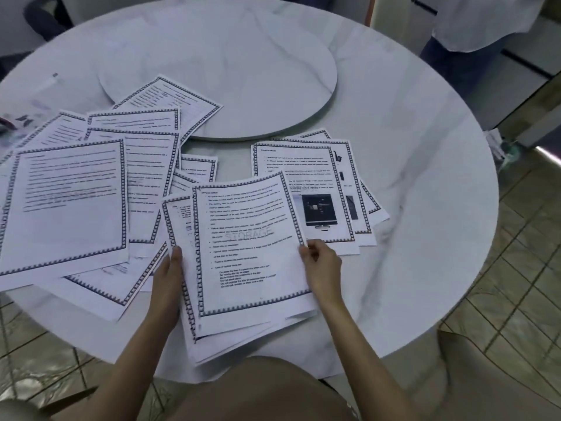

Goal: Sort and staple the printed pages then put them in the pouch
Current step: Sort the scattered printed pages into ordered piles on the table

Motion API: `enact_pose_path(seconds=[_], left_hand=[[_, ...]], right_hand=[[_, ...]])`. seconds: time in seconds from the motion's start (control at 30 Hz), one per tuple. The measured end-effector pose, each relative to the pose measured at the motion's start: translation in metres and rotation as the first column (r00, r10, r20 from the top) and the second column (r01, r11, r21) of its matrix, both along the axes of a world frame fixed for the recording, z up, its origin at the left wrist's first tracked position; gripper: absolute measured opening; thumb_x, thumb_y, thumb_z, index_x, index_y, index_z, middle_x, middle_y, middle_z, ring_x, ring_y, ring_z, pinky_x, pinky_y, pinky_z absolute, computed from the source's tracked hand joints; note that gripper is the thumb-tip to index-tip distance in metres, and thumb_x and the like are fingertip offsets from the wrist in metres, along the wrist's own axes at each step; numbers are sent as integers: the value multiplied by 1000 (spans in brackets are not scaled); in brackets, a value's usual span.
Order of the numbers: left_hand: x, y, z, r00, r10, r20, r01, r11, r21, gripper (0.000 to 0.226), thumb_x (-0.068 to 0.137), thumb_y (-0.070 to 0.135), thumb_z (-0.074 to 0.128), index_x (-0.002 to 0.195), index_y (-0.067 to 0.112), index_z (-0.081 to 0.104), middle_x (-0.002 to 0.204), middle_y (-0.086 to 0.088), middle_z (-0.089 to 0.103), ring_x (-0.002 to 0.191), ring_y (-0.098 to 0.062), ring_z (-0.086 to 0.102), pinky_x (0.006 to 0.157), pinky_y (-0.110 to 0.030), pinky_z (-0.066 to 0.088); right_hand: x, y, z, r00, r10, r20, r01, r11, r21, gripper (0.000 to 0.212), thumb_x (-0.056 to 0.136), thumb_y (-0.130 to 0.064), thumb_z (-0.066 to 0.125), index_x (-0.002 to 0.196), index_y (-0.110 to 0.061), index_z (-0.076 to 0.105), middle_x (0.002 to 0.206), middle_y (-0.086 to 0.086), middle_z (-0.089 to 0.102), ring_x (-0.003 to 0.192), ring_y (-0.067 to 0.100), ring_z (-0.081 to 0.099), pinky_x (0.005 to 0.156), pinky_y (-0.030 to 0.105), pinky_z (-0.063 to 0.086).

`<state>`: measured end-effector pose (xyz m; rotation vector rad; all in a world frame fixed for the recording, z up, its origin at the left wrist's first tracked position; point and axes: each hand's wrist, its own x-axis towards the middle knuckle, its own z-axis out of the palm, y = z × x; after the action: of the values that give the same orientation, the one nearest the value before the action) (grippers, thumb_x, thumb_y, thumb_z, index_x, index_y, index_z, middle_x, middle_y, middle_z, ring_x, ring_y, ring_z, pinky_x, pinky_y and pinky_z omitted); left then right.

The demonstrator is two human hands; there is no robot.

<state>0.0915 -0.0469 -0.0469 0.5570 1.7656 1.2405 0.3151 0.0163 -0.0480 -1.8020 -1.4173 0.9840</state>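
Both forearms reach in from the near edge of the desk (425,208), and between them sits the sheaf of pages (243,323) being sorted, its lower edge hanging just over the rim toward the person. Left hand (170,275): laid along the sheaf's left border, fingers together, thumb on top, steadying the stack. Right hand (318,265): thumb and forefinger pinched on the right edge of the top page (243,238), which is raised and curling away from the sheets beneath.

Handling, as a judgement: the sheets are thin, light and limp. They bow under their own weight, slide readily over one another and over the smooth marble-patterned top, and crease if gripped hard. A hold at an edge or corner, with the other hand flat on the stack, should separate one sheet without dragging its neighbours.

Appearance: white paper, each page framed by a dark patterned border, with blocks of small print. The top page bears a faint grey watermark reading STORAGE.

Left of the sheaf: a loose fan of pages (69,205), overlapping at several angles and reaching the raised round disc (243,56) at the desk's centre. Right of the sheaf, just beside it: a smaller pile (318,174), roughly squared, its top sheet showing a dark picture of a screen.

No stapler can be identified. At the far left edge lies a clear, blurred item that may be the pouch; this cannot be told.
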Motion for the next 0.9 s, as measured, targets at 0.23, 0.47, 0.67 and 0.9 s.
enact_pose_path(seconds=[0.23, 0.47, 0.67, 0.9], left_hand=[[-5, -9, -7, 990, -94, -105, 91, 995, -30, 35, 92, 16, 54, 126, 7, 53, 120, -11, 62, 106, -28, 61, 95, -44, 47], [-9, -16, -12, 996, -86, -35, 82, 992, -95, 23, 96, 10, 41, 112, 19, 55, 109, -8, 64, 103, -31, 61, 95, -50, 47], [-6, -17, -13, 1000, -30, -1, 30, 994, -103, 28, 98, 17, 41, 122, 14, 54, 115, -11, 63, 104, -31, 61, 96, -49, 46], [0, -21, -12, 1000, -28, -13, 27, 995, -92, 29, 98, 12, 40, 124, 13, 51, 114, -8, 59, 101, -29, 58, 89, -41, 46]], right_hand=[[28, 44, -3, 972, -63, 224, 43, 995, 94, 22, 91, -14, 56, 106, 2, 61, 106, 19, 59, 96, 27, 54, 76, 19, 37], [45, 77, -8, 827, -133, 546, 174, 984, -24, 59, 84, -32, 64, 122, 9, 42, 128, 25, 41, 119, 38, 38, 98, 41, 35], [42, 87, -6, 825, -130, 550, 225, 968, -109, 65, 82, -31, 68, 126, 7, 38, 130, 26, 42, 122, 39, 39, 100, 43, 35], [55, 102, -8, 902, -130, 412, 186, 978, -98, 37, 83, -12, 64, 114, 6, 55, 120, 24, 57, 112, 37, 53, 88, 38, 44]])
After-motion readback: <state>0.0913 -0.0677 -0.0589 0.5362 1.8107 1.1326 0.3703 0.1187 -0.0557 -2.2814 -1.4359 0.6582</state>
